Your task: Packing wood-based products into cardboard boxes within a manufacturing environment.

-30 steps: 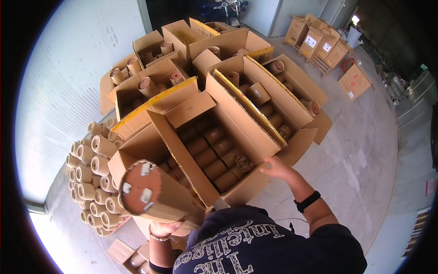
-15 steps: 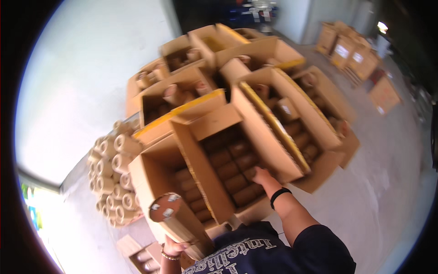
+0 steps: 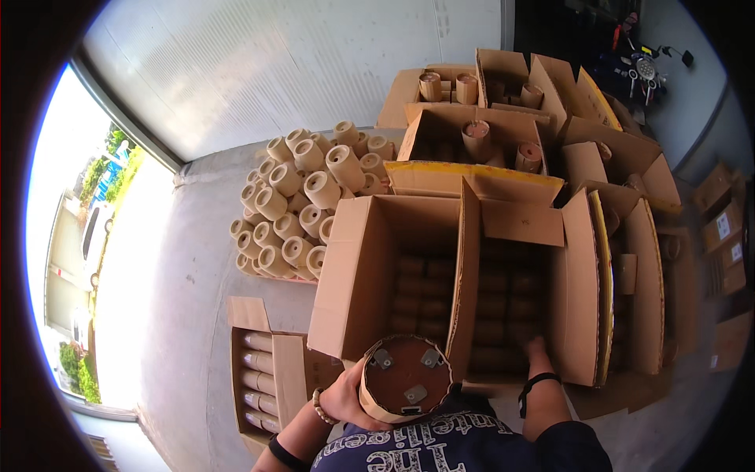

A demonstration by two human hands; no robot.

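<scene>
In front of my chest, my left hand is wrapped round the side of a brown cardboard-wrapped cylinder. Its round, dark reddish-brown end faces up and carries three grey metal pieces near the rim. My right hand reaches down into an open cardboard box whose bottom is lined with rows of brown cylinders. Its fingers are lost in shadow and blur there, so what they touch is unclear. Beside that box, on the left, another open box also holds rows of brown cylinders.
A stack of beige hollow cylinders stands at the left. On the floor, a small open box contains several wrapped cylinders. More open boxes with cylinders crowd the back and right. A motorbike stands at the far right.
The view has swung to the left. The cylinder in my left hand has come in front of my chest, its end turned up. My right hand remains inside the same box.
</scene>
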